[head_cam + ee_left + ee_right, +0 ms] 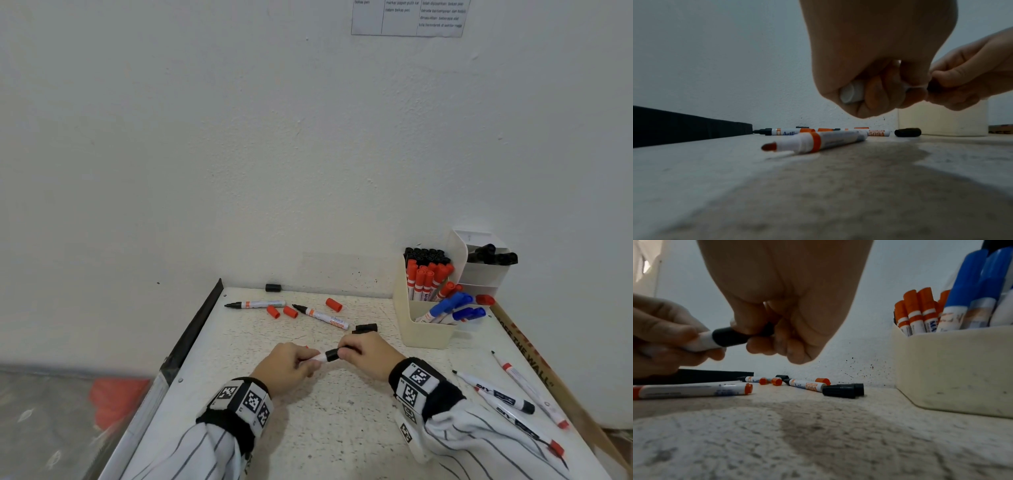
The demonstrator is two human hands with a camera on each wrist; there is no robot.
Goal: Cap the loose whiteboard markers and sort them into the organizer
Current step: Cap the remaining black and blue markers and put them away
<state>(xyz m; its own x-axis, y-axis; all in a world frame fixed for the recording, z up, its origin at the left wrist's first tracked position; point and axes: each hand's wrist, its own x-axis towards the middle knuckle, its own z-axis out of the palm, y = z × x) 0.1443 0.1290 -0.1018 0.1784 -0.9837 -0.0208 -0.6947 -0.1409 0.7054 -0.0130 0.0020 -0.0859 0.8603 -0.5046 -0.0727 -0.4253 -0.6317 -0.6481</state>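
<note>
a person's left hand (286, 365) curls round the white barrel of a whiteboard marker (317, 358) while the right hand (364, 353) pinches a black cap (331, 355) over its tip, both held just above the speckled counter (342, 428), in front of the cream organizer (424, 329). the cap looks seated or nearly so; whether it has clicked home cannot be told.

the marker is judged light and rigid, a smooth plastic tube that could roll if set down and slip in a loose grip. the best hold looks to be mid-barrel, fingers wrapped round it, with the cap taken at its sides so the push runs straight along the barrel. the felt tip is the one delicate part; a cap driven on askew could crush it or smear ink.

the left wrist view shows the marker's flat white end (851, 94) poking out of the closed fingers, and an uncapped red marker (818, 142) lying on the counter just below. more uncapped markers (322, 315) and loose red caps (290, 312) lie toward the wall, a loose black cap (842, 391) sits near the organizer, and further markers (496, 392) rest at the right edge.

the organizer already stands well filled with black, red and blue capped markers (424, 277).
</note>
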